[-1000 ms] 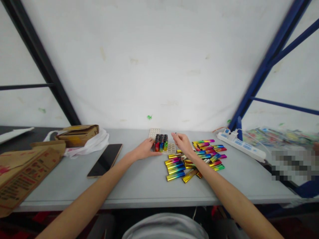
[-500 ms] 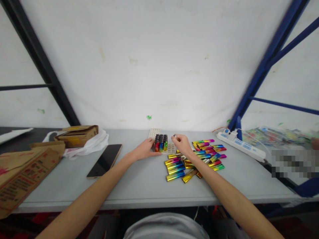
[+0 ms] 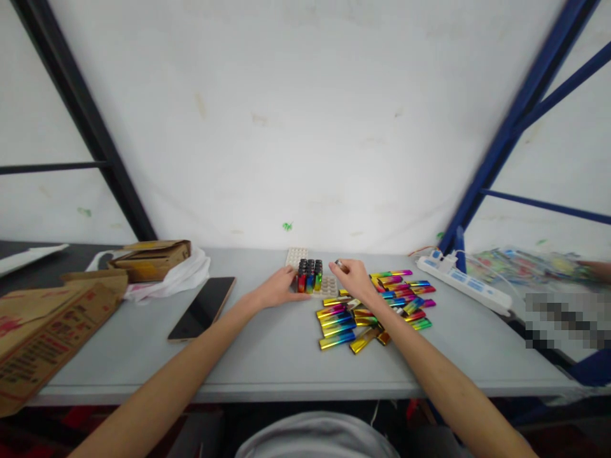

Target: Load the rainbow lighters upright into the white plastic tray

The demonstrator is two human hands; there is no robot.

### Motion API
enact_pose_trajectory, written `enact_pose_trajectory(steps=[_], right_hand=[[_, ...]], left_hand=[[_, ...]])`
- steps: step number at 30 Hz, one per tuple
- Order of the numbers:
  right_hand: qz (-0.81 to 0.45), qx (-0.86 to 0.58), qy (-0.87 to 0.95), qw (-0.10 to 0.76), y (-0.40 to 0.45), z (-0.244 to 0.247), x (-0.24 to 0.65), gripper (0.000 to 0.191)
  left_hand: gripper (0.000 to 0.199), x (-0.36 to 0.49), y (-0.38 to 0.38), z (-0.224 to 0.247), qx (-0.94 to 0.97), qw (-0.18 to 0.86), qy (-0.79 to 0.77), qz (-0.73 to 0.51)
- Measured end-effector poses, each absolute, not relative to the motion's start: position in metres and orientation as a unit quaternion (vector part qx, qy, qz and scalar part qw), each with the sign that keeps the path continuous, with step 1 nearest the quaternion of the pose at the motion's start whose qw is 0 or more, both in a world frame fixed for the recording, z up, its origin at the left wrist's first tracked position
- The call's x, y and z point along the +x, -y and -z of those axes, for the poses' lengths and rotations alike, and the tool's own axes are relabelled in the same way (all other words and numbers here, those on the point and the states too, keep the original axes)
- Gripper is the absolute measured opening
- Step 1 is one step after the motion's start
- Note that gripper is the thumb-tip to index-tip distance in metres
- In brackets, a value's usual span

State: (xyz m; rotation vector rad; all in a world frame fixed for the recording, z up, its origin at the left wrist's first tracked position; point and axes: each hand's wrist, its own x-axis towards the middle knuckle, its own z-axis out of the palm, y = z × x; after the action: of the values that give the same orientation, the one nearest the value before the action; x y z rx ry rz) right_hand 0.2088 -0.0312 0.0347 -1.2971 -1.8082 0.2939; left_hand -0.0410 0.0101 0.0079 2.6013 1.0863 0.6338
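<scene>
Against half-open left fingers (image 3: 286,271), black-topped, multicoloured glossy pieces (image 3: 310,280) stand upright; right fingers (image 3: 336,271) pinch a metallic-tipped piece (image 3: 339,263).

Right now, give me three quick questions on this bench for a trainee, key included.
1. True or false: the flat, black-screened phone lies to the left of the person's left hand.
2. Multiple choice: what is the left hand placed against?
A. The crumpled white plastic bag
B. The block of upright, black-topped multicoloured cylinders
C. The open brown cardboard box
3. Fill in: the long white power strip lies to the ____ of the loose, shiny multicoloured pieces.
Key: 1 true; 2 B; 3 right.
</scene>
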Motion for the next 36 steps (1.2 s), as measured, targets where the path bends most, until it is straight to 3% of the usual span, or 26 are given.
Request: enact_pose_trajectory(steps=[6, 11, 23, 29, 36], right_hand=[[-0.14, -0.53, 0.713, 0.438, 0.028, -0.028, 0.204, 0.036], [-0.122, -0.518, 0.727, 0.434, 0.03, -0.032, 0.205, 0.043], [-0.089, -0.425, 0.869, 0.238, 0.034, -0.046, 0.225, 0.057], [-0.148, -0.447, 0.843, 0.261, 0.033, -0.038, 0.216, 0.053], [-0.028, -0.481, 0.856, 0.187, 0.036, -0.036, 0.203, 0.051]], left_hand=[[0.063, -0.041, -0.01, -0.009, 0.895, 0.115, -0.374, -0.214], [0.068, -0.041, -0.01, -0.008, 0.9, 0.108, -0.372, -0.202], [0.068, -0.042, -0.011, -0.005, 0.897, 0.112, -0.375, -0.206], [0.065, -0.04, -0.008, -0.009, 0.892, 0.123, -0.376, -0.219], [0.065, -0.04, -0.009, -0.007, 0.896, 0.12, -0.37, -0.212]])
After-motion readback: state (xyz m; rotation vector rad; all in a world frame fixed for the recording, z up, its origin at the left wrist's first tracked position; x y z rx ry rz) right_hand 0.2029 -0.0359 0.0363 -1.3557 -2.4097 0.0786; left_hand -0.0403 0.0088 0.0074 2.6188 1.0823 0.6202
